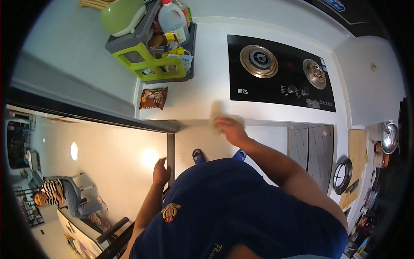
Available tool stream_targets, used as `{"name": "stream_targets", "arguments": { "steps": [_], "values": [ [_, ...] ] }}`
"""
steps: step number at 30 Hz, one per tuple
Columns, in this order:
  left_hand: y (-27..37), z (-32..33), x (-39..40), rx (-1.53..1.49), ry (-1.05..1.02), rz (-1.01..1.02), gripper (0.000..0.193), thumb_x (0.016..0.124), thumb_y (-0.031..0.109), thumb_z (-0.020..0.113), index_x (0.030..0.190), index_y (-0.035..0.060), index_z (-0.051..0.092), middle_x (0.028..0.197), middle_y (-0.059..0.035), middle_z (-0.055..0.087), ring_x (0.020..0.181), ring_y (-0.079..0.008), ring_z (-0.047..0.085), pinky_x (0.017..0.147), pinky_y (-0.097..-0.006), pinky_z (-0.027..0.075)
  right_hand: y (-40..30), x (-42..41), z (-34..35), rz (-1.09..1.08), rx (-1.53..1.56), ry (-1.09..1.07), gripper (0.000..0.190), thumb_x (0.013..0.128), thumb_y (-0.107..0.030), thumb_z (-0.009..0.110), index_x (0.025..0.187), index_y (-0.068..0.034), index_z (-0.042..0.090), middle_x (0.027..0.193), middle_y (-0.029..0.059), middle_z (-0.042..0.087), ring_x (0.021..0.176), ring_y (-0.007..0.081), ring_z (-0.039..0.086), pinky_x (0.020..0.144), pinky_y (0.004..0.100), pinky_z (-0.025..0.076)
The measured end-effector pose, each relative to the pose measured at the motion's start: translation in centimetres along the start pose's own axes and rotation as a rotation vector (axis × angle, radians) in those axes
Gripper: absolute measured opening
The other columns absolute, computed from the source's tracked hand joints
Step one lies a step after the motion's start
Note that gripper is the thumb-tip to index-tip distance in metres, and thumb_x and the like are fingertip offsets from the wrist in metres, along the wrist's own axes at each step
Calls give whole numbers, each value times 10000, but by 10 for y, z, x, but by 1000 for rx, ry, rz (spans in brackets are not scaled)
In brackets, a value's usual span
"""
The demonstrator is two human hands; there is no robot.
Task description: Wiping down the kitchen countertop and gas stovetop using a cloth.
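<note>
A pale cloth [217,110], blurred by motion, is gripped in my right hand [231,129] at the front edge of the white countertop [190,103]. Part of it lies over the edge. Behind it and to the right, a black glass two-burner gas hob [281,74] is set into the counter. My left hand [161,171] hangs beside the dark door frame with its fingers apart and nothing in it. A brown snack packet [153,98] lies on the counter's left end.
Back left stands a green and grey storage rack [148,64] with a plastic jug [173,21], packets and a green bowl [121,16]. A round black pan support [342,176] and wooden boards [356,155] are at right. Beyond the doorway a person [64,194] sits near a table.
</note>
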State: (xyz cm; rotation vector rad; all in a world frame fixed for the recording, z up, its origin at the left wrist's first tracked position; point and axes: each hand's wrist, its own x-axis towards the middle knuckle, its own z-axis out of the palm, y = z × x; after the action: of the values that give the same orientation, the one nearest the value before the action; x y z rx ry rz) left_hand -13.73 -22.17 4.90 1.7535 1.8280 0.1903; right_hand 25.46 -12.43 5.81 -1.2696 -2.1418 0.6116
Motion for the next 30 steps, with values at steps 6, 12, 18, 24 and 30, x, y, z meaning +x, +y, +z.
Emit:
{"name": "stream_targets", "arguments": {
  "steps": [6,12,18,24,30],
  "values": [
    [-63,35,-130,-41,-194,-370,386,771,159,630,1127,11,625,1123,-215,640,1095,-359,589,977,-413,445,16,135,-61,354,73,132,411,816,2,512,1193,-129,610,1049,210,646,861,362,655,766,416,531],
    [-131,103,-203,-100,-248,-532,350,847,272,555,1102,47,639,1074,-234,644,1072,-367,596,914,-427,459,125,205,-88,414,-440,-148,355,859,-118,482,1194,-43,575,1109,206,634,1009,356,610,873,423,488],
    [-193,160,-210,-160,-309,-417,310,860,309,541,1016,64,647,999,-229,655,996,-398,608,829,-458,470,77,112,-30,65,-470,80,264,797,-19,493,1046,-1,580,1032,196,630,991,365,597,852,438,486],
    [-181,124,-134,-43,-233,-310,338,805,241,619,1097,73,651,1045,-205,656,1013,-361,618,874,-428,491,-23,18,-19,272,-79,-137,344,824,23,499,1142,-44,613,1120,182,638,1056,331,608,928,411,470],
    [-126,39,-82,-196,-200,-431,366,801,206,589,1117,30,638,1096,-200,657,1066,-351,610,925,-410,479,-49,85,11,131,-99,292,413,802,45,525,1201,-39,595,1289,175,551,1156,323,549,960,384,461]
  ]
}}
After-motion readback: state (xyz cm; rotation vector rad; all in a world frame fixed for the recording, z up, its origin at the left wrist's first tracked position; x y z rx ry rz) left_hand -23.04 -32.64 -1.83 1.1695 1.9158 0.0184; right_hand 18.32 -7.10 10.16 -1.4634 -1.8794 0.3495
